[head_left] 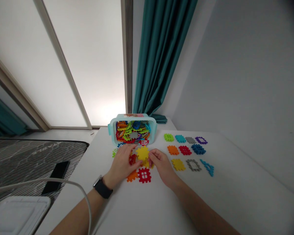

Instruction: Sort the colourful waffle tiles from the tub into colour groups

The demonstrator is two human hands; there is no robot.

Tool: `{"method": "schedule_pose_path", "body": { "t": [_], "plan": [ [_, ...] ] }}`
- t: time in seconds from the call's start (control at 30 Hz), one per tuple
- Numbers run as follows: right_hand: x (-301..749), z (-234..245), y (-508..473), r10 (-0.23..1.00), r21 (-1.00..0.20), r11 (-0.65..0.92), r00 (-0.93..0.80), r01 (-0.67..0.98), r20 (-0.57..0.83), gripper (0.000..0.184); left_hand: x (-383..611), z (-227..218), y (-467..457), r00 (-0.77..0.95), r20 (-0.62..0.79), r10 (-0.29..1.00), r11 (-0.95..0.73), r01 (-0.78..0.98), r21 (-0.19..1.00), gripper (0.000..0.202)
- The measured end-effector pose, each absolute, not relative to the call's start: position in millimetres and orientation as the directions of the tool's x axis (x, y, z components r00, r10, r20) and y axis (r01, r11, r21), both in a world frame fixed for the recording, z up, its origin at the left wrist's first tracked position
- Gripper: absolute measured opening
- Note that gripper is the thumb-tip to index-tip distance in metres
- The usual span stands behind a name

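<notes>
My right hand point(162, 165) has its fingers bent in a pinch at the right edge of a yellow notched square tile point(142, 152). Beneath that tile shows more yellow, partly covered. My left hand point(123, 162) lies to the left, thumb and fingers apart, the thumb tip by the yellow pieces' lower left. Between its thumb and forefinger a dark red tile point(132, 159) shows, partly hidden. Just below lie an orange tile point(132, 176) and a red window tile point(144, 175), side by side. Green and blue pieces peek out behind the left hand.
A pale turquoise tub point(110, 130) full of mixed tiles stands behind my hands. Rows of tiles lie at right, including a red one point(185, 150) and a blue triangular piece point(207, 167). A white cable point(82, 189) arches over the lower left, near a white lid point(19, 212).
</notes>
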State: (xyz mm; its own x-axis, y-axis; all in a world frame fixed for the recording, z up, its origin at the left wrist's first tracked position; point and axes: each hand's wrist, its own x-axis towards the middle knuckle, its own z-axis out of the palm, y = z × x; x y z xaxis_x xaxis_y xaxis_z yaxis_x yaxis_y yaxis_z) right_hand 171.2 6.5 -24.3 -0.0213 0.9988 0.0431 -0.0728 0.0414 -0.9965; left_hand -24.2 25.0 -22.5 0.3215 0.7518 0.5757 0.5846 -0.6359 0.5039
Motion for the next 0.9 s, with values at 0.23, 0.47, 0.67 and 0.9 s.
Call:
{"method": "schedule_pose_path", "body": {
  "t": [0.23,0.47,0.67,0.9],
  "plan": [
    [169,-23,4,0.999,-0.993,0.029,-0.034,-0.119,0.033,0.038,-29,-22,27,0.389,0.603,0.697,-0.676,0.636,0.371,0.048],
    [181,-26,7,0.955,-0.946,0.296,-0.025,0.13,0.295,0.023,-34,-15,26,0.397,0.605,0.69,-0.709,0.543,0.451,0.046],
    [191,-20,5,0.717,-0.612,0.666,-0.141,0.426,0.682,0.025,-33,-16,25,0.41,0.605,0.683,-0.724,0.492,0.483,0.047],
    [192,-15,-1,0.701,-0.583,0.702,-0.253,0.409,0.667,0.041,-31,-16,26,0.426,0.555,0.715,-0.699,0.413,0.584,0.046]
  ]
}}
